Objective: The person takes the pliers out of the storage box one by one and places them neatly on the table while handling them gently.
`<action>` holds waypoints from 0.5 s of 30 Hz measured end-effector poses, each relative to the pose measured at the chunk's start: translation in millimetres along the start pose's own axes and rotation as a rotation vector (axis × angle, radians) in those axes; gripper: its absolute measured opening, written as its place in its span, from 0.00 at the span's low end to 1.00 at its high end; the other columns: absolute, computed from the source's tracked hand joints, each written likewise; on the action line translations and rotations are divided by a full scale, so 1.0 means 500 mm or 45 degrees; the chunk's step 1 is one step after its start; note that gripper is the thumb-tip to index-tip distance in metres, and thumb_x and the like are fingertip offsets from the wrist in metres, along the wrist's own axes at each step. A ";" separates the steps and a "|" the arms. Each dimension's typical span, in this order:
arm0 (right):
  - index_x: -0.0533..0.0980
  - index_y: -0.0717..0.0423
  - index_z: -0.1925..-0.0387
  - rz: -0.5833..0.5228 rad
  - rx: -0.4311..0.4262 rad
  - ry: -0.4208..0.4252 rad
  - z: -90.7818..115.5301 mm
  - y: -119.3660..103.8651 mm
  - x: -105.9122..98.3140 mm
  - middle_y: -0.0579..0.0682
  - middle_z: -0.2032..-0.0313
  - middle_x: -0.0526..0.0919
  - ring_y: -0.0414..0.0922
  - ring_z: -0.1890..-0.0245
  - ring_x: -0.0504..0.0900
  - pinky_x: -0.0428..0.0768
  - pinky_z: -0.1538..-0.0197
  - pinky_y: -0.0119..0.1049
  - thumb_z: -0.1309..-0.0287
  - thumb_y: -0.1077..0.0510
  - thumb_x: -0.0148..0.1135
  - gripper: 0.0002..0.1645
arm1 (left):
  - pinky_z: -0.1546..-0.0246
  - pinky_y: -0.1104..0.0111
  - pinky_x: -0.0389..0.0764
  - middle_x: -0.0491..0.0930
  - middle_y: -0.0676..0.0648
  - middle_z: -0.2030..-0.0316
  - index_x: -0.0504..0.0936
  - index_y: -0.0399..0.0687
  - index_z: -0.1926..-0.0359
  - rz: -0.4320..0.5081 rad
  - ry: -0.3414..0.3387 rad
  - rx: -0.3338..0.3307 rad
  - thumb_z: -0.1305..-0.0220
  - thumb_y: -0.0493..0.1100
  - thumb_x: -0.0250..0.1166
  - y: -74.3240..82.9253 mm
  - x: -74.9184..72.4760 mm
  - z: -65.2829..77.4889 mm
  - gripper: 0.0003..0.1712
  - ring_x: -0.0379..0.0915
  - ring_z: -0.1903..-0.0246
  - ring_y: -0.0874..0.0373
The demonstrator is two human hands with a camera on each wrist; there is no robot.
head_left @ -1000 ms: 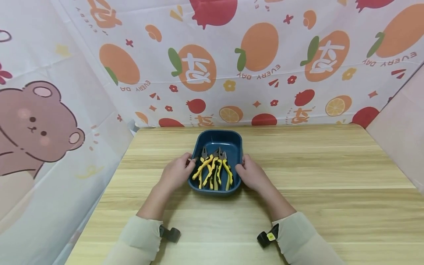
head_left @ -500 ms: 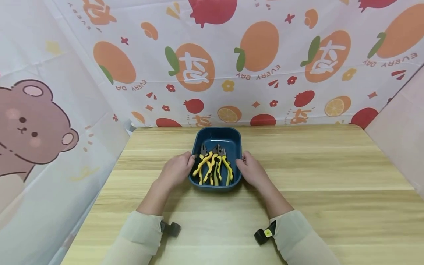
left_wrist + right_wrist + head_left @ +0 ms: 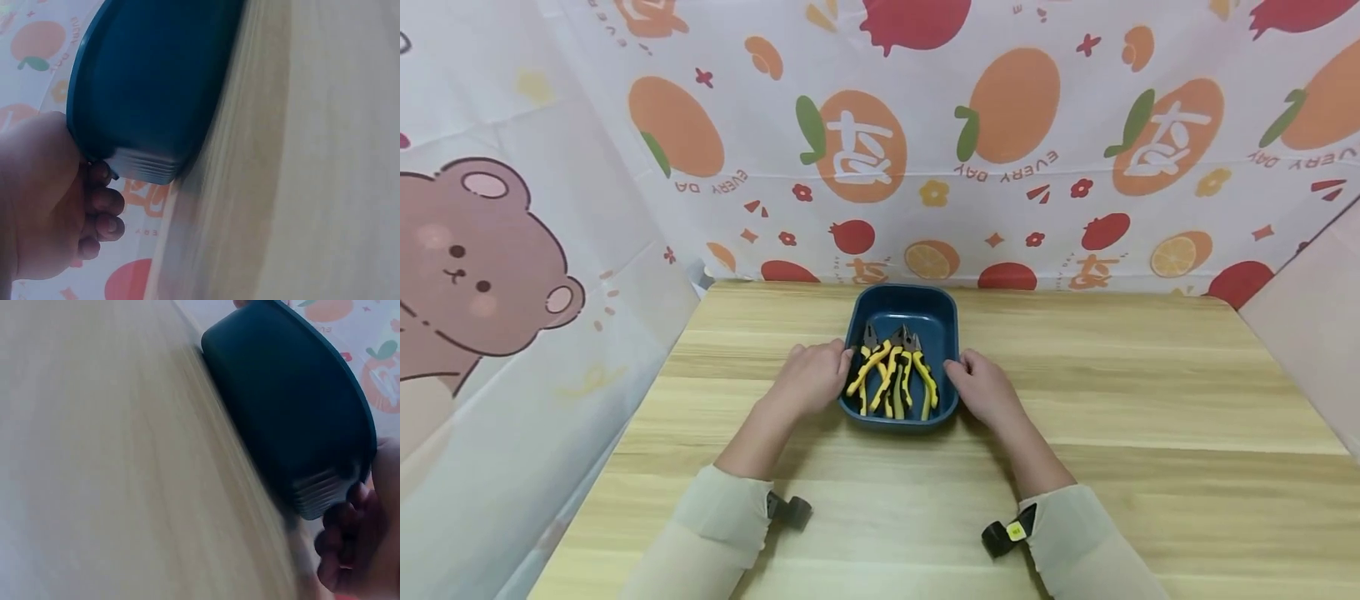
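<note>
A dark blue plastic bin [image 3: 898, 425] sits toward the table's back edge in the head view. Several pliers [image 3: 886, 379] with yellow-and-black handles lie inside it, their metal jaws pointing to the back. My left hand [image 3: 812, 377] grips the bin's left rim, and my right hand [image 3: 985, 389] holds the rim opposite. In the left wrist view, the thumb side of the left hand [image 3: 44, 194] is at the bin rim, fingers curled below. The right wrist view shows the right hand [image 3: 365, 540] with fingers curled beside the bin's ribbed outer wall [image 3: 322, 490].
A light wood-grain table [image 3: 1120, 375] stretches under the bin and both arms. Behind it hangs a fruit-print cloth [image 3: 940, 125], and a bear-print cloth [image 3: 482, 258] hangs at the left. Each wrist wears a small black camera [image 3: 1000, 540].
The bin, with the pliers in it, has shifted slightly toward the back of the table. Both hands have kept hold of its sides. The head view has turned a little.
</note>
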State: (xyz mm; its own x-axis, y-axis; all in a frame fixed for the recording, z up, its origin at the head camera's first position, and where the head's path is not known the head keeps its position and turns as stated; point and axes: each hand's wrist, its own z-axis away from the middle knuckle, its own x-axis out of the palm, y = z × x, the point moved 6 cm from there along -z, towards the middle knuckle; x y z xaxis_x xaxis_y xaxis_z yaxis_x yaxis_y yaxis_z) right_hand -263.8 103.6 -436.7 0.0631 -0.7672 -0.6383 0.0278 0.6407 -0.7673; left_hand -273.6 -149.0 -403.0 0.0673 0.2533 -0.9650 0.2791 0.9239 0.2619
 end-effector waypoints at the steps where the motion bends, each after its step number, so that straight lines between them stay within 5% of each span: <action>1: 0.67 0.52 0.70 0.043 -0.005 0.022 0.002 -0.004 -0.005 0.51 0.76 0.69 0.49 0.73 0.72 0.67 0.71 0.38 0.33 0.41 0.53 0.20 | 0.65 0.60 0.62 0.73 0.49 0.78 0.73 0.48 0.68 0.003 0.000 -0.002 0.22 0.51 0.41 0.000 0.001 -0.001 0.21 0.71 0.72 0.52; 9: 0.73 0.53 0.57 0.432 -0.248 0.258 0.024 -0.095 -0.019 0.52 0.58 0.74 0.52 0.56 0.69 0.71 0.56 0.47 0.38 0.43 0.62 0.19 | 0.62 0.57 0.65 0.76 0.48 0.75 0.73 0.48 0.68 -0.017 0.032 0.012 0.22 0.50 0.41 0.001 -0.011 -0.001 0.20 0.77 0.66 0.49; 15: 0.80 0.52 0.57 0.635 -0.472 0.298 0.036 -0.158 0.025 0.52 0.59 0.79 0.52 0.56 0.71 0.74 0.57 0.46 0.38 0.42 0.62 0.19 | 0.62 0.57 0.66 0.77 0.47 0.74 0.73 0.47 0.67 -0.006 0.020 -0.001 0.22 0.50 0.42 0.003 -0.009 0.007 0.20 0.78 0.66 0.48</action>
State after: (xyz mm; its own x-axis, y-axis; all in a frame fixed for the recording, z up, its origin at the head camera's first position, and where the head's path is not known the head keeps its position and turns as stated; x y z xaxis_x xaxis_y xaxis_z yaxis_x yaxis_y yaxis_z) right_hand -247.3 43.8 -382.8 -0.2397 -0.3944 -0.8871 -0.2960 0.8999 -0.3201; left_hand -270.2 -149.9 -398.5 0.0510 0.2530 -0.9661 0.2789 0.9253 0.2570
